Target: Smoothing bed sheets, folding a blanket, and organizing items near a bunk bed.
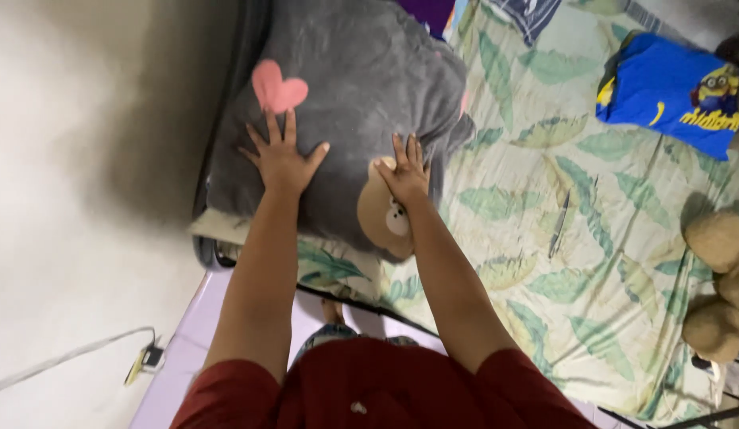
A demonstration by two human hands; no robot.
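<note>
Red sleeves near us, both hands flat on the grey pillow (346, 87).
We keep left hand (280, 157) and right hand (407, 173) open, gripping nothing, and should press evenly.

Both hands, left hand (280, 159) and right hand (407, 173), press flat on a grey pillow (361, 87) on the leaf-print bedsheet (560, 238).
</note>
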